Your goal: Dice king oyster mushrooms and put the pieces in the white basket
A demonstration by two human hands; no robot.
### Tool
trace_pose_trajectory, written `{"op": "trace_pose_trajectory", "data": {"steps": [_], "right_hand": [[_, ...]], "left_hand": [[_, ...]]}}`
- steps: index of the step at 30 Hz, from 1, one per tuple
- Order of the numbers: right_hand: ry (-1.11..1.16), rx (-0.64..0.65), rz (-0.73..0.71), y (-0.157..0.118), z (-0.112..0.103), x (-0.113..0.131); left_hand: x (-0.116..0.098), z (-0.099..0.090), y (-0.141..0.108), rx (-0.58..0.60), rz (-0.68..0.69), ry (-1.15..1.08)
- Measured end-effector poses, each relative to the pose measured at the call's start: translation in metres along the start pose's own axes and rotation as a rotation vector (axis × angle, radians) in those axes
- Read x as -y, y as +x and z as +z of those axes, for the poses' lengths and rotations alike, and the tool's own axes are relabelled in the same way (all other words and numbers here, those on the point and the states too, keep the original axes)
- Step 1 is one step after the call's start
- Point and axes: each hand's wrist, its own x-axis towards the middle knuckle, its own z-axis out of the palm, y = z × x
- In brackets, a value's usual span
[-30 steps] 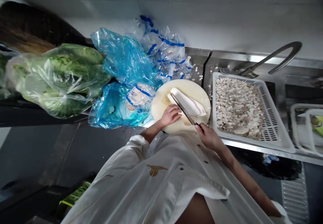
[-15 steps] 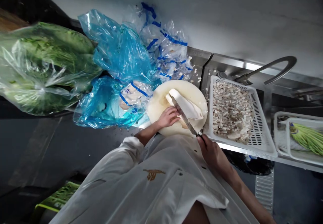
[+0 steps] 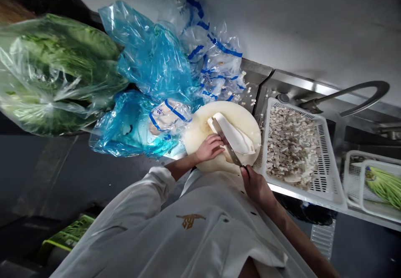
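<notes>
Blue bags (image 3: 158,63) beside round board (image 3: 242,120)

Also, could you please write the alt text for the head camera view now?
A person's right hand holds a knife at a long white piece of food on a round board, with the left hand close beside the knife. A basket of chopped pieces is on the right; blue bags lie on the left.

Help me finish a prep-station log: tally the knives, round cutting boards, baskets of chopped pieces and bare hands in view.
Knife: 1
Round cutting board: 1
Basket of chopped pieces: 1
Bare hands: 2, the left hand and the right hand
Total: 5
</notes>
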Motion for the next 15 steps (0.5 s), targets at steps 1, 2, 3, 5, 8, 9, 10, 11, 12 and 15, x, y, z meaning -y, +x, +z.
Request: {"op": "trace_pose_trajectory", "data": {"steps": [1, 2, 3, 5, 8, 9, 10, 11, 12, 15], "right_hand": [[-0.010, 0.001, 0.002, 0.003, 0.000, 0.002], [-0.022, 0.002, 0.006, 0.005, -0.001, 0.004], [-0.037, 0.005, 0.012, 0.007, -0.001, 0.007], [-0.072, 0.013, 0.028, 0.009, -0.002, 0.012], [-0.113, 0.024, 0.042, 0.015, -0.001, 0.017], [-0.124, 0.027, 0.053, 0.019, 0.001, 0.018], [-0.132, 0.028, 0.068, 0.023, 0.004, 0.019], [-0.136, 0.028, 0.081, 0.028, 0.008, 0.020], [-0.135, 0.026, 0.094, 0.033, 0.011, 0.021], [-0.131, 0.020, 0.126, 0.046, 0.020, 0.023]], "left_hand": [[0.000, 0.000, 0.000, -0.010, -0.015, -0.002], [0.001, 0.000, 0.001, -0.018, -0.026, -0.005], [0.001, -0.001, 0.001, -0.023, -0.032, -0.009], [0.001, -0.001, 0.002, -0.028, -0.033, -0.020], [0.002, -0.001, 0.002, -0.027, -0.024, -0.038], [0.003, -0.001, 0.001, -0.024, -0.025, -0.041], [0.003, 0.000, 0.001, -0.021, -0.031, -0.039], [0.004, 0.000, 0.001, -0.017, -0.040, -0.034], [0.004, 0.001, 0.001, -0.016, -0.052, -0.028], [0.006, 0.003, 0.001, -0.013, -0.085, -0.013]]}}
